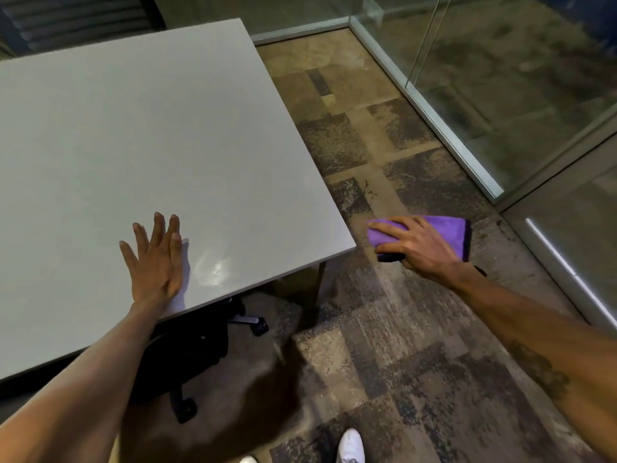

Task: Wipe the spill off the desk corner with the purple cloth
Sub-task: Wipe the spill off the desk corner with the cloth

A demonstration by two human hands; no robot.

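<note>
While the left hand (155,259) lies flat, the right hand (417,243) grips the folded purple cloth (447,228).

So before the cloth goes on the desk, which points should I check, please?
1. Purple cloth gripped in right hand: ok.
2. Cloth over the desk: not ok, it is off the edge, above the carpet.
3. Wet patch near the corner visible: ok.
4. Left hand clear of the patch: ok, flat beside it.
5. Cloth dry: cannot tell.
</note>
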